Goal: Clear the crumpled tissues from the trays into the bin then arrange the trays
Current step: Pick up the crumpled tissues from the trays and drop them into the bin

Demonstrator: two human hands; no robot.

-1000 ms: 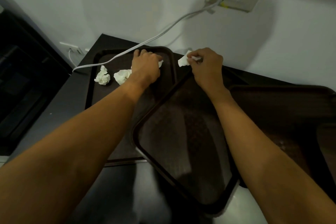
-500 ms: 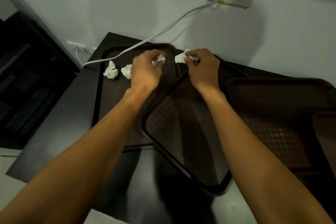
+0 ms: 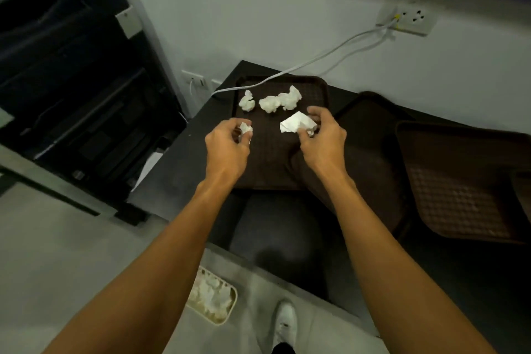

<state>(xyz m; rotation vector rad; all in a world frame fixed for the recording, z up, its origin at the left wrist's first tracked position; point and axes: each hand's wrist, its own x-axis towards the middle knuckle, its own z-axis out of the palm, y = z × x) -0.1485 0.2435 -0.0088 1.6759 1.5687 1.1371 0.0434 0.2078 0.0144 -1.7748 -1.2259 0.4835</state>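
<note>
Two grips work over the tray (image 3: 270,158): left hand (image 3: 227,148) pinches a small wad (image 3: 246,129), right hand (image 3: 323,138) pinches a flatter tissue (image 3: 296,123); three wads (image 3: 269,103) lie at the tray's far end.

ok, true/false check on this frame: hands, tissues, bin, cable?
1. The left hand holds a small tissue and the right hand holds a bigger tissue. True.
2. The tray under the hands is cleared. False: three crumpled tissues lie on it.
3. The bin on the floor is empty. False: it holds white tissues.
4. A white cable runs from the wall socket over the tray's far corner. True.
</note>
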